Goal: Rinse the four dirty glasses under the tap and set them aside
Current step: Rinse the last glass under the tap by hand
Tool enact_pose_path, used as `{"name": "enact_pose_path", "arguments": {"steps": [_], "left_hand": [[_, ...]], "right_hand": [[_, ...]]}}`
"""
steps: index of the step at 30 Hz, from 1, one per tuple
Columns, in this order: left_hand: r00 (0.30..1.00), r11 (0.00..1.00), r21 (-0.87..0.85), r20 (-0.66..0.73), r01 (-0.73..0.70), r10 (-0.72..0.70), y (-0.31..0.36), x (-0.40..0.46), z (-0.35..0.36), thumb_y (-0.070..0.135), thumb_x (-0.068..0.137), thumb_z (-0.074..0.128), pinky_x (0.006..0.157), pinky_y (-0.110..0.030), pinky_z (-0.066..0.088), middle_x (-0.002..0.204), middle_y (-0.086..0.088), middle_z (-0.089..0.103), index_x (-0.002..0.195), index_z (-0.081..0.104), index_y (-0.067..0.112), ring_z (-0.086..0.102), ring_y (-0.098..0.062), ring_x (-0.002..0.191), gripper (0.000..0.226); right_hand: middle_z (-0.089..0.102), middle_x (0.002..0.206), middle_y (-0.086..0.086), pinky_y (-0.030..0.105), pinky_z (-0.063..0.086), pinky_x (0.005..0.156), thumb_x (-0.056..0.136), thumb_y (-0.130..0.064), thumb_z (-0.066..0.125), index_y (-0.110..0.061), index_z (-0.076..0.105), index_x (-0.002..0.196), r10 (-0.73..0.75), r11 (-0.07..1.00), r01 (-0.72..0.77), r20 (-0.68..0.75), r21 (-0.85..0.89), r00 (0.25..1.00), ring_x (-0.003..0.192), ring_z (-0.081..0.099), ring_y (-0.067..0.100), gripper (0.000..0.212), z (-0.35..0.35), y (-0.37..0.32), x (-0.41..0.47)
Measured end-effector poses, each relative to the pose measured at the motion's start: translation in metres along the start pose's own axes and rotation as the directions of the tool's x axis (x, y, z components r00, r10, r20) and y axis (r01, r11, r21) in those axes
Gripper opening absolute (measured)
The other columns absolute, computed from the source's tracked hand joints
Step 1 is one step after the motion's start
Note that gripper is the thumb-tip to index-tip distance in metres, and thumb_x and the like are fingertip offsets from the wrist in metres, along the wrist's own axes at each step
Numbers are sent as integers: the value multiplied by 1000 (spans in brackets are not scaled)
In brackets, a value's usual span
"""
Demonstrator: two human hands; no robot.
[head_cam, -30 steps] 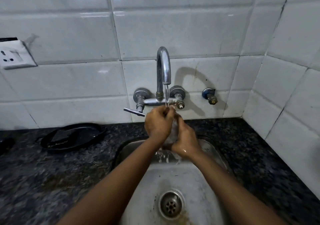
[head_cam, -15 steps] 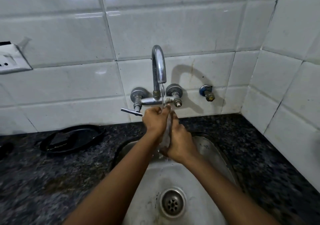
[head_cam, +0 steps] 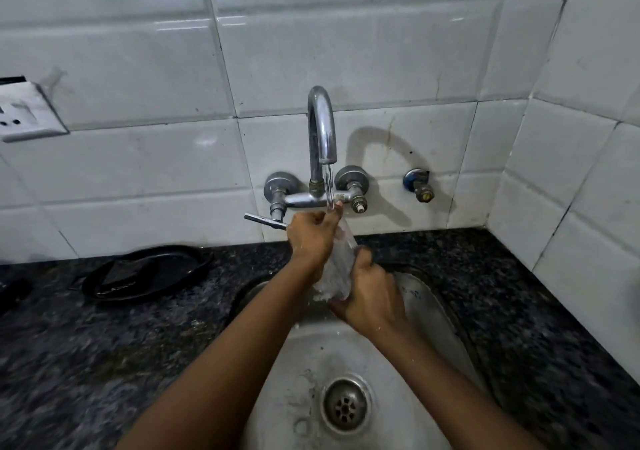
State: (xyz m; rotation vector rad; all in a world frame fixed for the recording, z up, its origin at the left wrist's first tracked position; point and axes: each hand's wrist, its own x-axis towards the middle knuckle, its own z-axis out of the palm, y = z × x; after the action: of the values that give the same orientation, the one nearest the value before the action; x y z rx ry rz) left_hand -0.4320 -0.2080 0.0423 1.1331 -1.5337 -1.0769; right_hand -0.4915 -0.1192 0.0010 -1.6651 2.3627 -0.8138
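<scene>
A clear glass is held tilted over the steel sink, its mouth up under the water running from the chrome tap. My left hand grips the glass near its rim, with fingers in the stream. My right hand wraps round the lower part and base of the glass. No other glasses are in view.
A black tray lies on the dark granite counter left of the sink. The tap's lever handle sticks out left beside my left hand. A wall socket sits far left. The drain is near me.
The glass now shows more between my hands as my right hand slid down toward its base. My view has shifted slightly.
</scene>
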Motion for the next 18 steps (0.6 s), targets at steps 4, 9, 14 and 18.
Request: {"name": "enact_pose_path", "arguments": {"steps": [4,9,14,18], "left_hand": [[995,976,-219,93,1,20,-5,6,-12,31,84,65,43,-16,36,44,-1,53,52,54,8,41,-6,36,41],[941,947,-311,337,76,35,-13,5,-25,42,75,71,56,-29,39,54,-7,41,51,45,10,36,-18,51,48],[979,932,315,149,-181,140,11,3,-13,48,88,53,64,-36,56,62,-18,68,58,63,0,65,-28,57,57],[826,862,279,510,-423,240,29,-3,-33,36,81,68,61,-18,54,73,-7,71,78,70,6,66,-8,60,30]], "right_hand": [[65,106,9,35,57,72,65,-25,82,-9,45,120,-54,841,-103,272,531,961,89,65,23,68,-15,14,8],[68,100,10,41,59,68,71,-2,74,-15,53,112,-141,534,-353,492,768,859,82,69,25,48,-17,19,6],[62,107,8,27,45,67,61,-31,83,-14,40,116,99,978,-103,31,180,995,98,62,29,72,-3,1,12],[63,102,1,31,53,69,67,-30,79,-27,43,113,18,956,-8,-30,292,999,92,62,25,58,-11,14,27]]}}
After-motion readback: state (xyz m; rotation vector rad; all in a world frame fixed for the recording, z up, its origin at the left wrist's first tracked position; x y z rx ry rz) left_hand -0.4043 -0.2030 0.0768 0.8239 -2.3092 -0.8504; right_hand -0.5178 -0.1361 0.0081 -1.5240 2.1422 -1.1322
